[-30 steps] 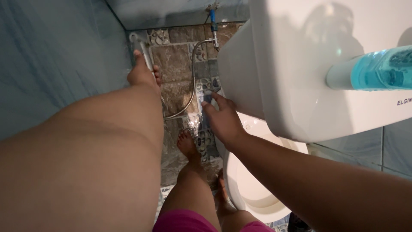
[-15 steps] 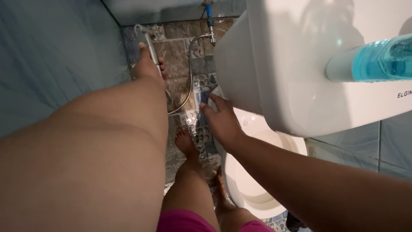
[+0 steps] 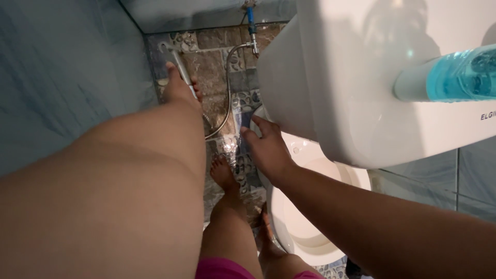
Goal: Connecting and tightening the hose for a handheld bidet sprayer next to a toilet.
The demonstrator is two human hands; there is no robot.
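Note:
My left hand reaches down along the blue wall and grips a slim grey spray handle near the stone floor. A metal hose curves from the handle up to a blue valve on the wall. My right hand rests with fingers apart on the back rim of the white toilet bowl, just under the white tank. It holds nothing. Water glints on the floor beside that hand.
A blue liquid bottle lies on top of the tank. My bare feet stand on the wet patterned stone floor between the wall and the bowl. Blue tiled walls close in on the left and right.
My left hand with the spray handle shifted slightly along the wall. My right hand stays at the bowl's back rim.

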